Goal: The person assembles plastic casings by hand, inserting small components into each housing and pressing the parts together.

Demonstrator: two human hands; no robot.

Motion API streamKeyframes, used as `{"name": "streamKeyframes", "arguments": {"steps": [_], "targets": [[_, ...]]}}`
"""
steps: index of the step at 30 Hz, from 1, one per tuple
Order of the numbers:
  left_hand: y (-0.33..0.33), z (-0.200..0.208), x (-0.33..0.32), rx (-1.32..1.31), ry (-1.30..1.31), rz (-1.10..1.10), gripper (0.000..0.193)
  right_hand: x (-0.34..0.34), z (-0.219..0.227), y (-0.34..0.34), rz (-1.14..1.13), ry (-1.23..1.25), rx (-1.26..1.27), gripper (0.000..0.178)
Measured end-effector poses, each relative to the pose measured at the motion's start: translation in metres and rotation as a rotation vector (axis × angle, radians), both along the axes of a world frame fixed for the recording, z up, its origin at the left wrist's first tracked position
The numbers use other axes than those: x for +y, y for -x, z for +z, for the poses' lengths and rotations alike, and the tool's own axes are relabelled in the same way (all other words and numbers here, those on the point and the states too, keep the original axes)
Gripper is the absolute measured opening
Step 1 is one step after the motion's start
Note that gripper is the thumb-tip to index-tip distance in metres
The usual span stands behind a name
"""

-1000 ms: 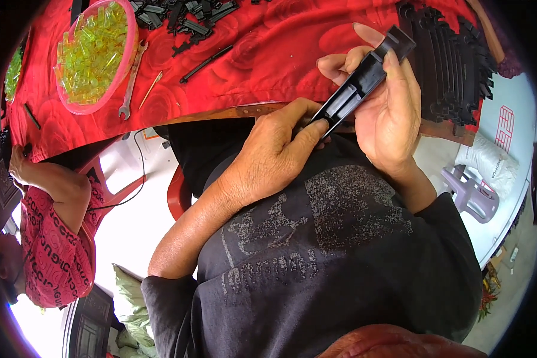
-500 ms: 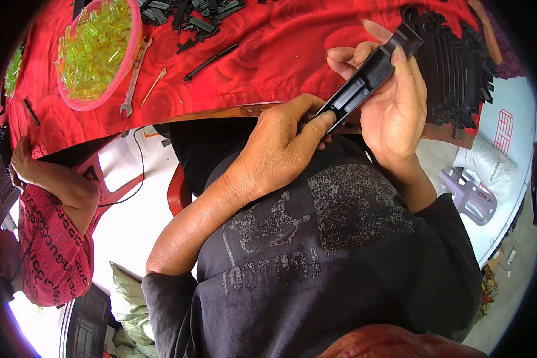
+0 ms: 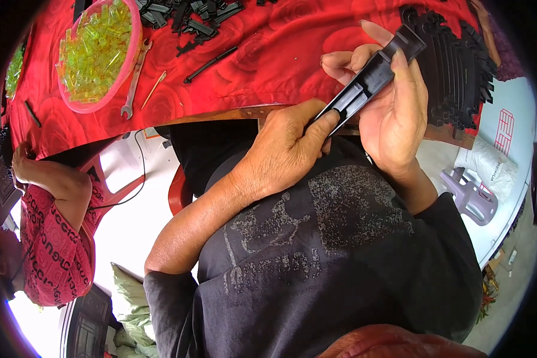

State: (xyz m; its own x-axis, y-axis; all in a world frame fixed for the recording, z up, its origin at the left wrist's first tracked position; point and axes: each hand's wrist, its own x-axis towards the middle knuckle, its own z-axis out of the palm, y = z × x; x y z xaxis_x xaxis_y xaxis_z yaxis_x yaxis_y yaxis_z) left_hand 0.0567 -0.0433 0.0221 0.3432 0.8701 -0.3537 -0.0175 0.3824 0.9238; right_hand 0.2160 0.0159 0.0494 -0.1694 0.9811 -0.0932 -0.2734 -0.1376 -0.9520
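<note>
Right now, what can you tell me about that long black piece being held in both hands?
The long black piece is a narrow, flat bar of what looks like moulded plastic, with raised ridges along its length and a squared, notched end at the top. It is held tilted, its upper end toward the red tablecloth and its lower end toward the person's chest. The right hand cradles its upper half from behind, and the left hand presses fingertips on its lower end. It touches nothing else.

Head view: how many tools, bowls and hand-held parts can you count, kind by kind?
Long black plastic part, held by left hand and right hand: 1
Pink bowl of yellow-green pieces: 1
Wrench: 1
Thin black rod: 1
Total: 4
</note>
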Motion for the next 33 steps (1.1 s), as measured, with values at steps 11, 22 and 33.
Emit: {"name": "streamKeyframes", "arguments": {"steps": [11,22,33], "targets": [[-0.002,0.003,0.0,-0.05,0.028,0.02,0.039,-0.004,0.002,0.004,0.105,-0.042,0.07,0.048],[-0.001,0.005,0.008,0.01,0.086,-0.003,0.043,0.001,-0.002,0.003,0.113,-0.008,0.105,0.047],[0.059,0.001,0.024,0.748,-0.623,0.369,0.015,0.029,-0.021,-0.011,0.04,0.104,0.182,0.048]]}}
